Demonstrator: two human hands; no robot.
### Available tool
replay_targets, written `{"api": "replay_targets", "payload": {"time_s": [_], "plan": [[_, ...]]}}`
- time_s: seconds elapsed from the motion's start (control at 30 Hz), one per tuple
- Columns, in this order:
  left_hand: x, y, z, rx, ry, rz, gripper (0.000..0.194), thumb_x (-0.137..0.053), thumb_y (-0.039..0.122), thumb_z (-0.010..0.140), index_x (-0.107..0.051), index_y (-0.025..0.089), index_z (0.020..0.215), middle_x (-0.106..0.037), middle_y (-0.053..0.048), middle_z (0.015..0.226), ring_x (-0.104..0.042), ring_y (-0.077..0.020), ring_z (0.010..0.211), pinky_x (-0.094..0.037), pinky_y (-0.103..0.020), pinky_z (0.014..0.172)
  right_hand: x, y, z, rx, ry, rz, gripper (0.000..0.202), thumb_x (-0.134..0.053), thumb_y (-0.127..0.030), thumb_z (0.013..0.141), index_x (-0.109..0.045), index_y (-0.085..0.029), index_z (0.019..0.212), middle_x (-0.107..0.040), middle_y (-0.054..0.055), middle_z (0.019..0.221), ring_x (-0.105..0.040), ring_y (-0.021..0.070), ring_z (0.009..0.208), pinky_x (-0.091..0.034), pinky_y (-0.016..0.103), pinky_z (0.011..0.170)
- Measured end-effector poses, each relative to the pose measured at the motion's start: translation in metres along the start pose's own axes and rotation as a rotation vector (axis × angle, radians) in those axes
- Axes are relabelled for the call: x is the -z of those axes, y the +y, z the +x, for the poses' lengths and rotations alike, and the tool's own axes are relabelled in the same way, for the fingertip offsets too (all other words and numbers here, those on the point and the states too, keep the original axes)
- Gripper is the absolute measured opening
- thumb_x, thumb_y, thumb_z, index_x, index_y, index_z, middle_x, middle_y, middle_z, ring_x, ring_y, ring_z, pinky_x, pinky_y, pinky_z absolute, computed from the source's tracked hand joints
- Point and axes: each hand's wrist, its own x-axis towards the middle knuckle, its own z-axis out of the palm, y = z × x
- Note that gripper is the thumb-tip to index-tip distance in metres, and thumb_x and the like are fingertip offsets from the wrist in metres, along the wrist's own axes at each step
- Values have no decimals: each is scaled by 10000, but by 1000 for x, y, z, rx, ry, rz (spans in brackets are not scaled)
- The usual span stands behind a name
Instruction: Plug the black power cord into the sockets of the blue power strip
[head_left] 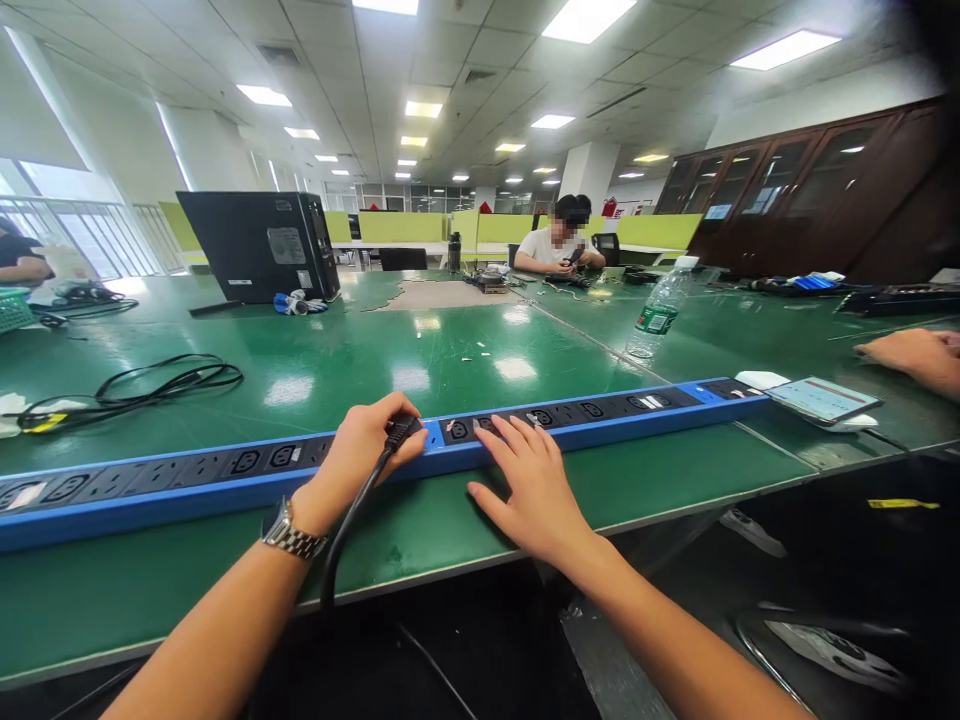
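Observation:
A long blue power strip (600,437) with black socket panels lies across the green table in front of me. My left hand (366,440), with a metal-band watch (289,530) at the wrist, is closed round a black power plug (401,430) just above the strip's middle. The plug's thick cable (346,530) hangs down over the table's front edge. My right hand (525,480) lies with fingers spread, its fingertips on the sockets right of the plug. Whether the plug's end touches a socket is hidden by my fingers.
Coiled black cable (180,380) lies at left, a computer case (255,247) behind it. A plastic bottle (660,310) and a tablet (823,398) stand right of centre. Another person's hand (915,358) rests at far right; a seated person (556,245) works at the back.

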Motion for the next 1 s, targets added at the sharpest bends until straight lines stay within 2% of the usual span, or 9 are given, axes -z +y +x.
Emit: {"api": "replay_targets", "payload": {"time_s": [0.1, 0.3, 0.43, 0.8, 1.0], "plan": [[6, -1, -1, 10, -27, 20, 273, -614, 441, 794, -650, 186, 882, -685, -6, 710, -567, -129, 594, -414, -216, 555, 0, 0, 0, 3, 6, 11, 583, -615, -392, 837, -524, -205, 1382, -477, 107, 1472, -375, 316, 1375, -259, 549, 1148], [6, -4, -1, 52, 2, 58, 289, -608, 462, 792, -648, 192, 886, -686, -1, 704, -585, -147, 622, -418, -226, 568, 1, 0, 0, -7, 0, 21, 595, -629, -391, 828, -525, -206, 1384, -477, 108, 1473, -377, 322, 1376, -260, 561, 1148], [6, -4, -1, 28, 19, 48, 266, -606, 430, 794, -646, 182, 880, -692, -8, 725, -592, -144, 632, -427, -227, 582, 1, 0, 1, -7, -3, 19, 597, -628, -390, 830, -522, -205, 1388, -472, 105, 1477, -373, 322, 1378, -259, 555, 1151], [4, -4, -3, -93, -52, 1, 266, -604, 403, 829, -665, 170, 942, -642, 13, 677, -517, -101, 567, -397, -196, 551, -1, 1, 0, -1, 13, 12, 588, -625, -394, 829, -528, -210, 1379, -482, 108, 1467, -381, 316, 1373, -267, 556, 1148], [2, -3, -2, -17, -5, 25, 221, -614, 381, 787, -647, 172, 854, -602, 29, 620, -487, -94, 539, -374, -189, 523, 0, 0, 0, -4, 14, 12, 583, -624, -389, 826, -533, -208, 1373, -490, 109, 1461, -386, 318, 1368, -271, 558, 1142]]}}
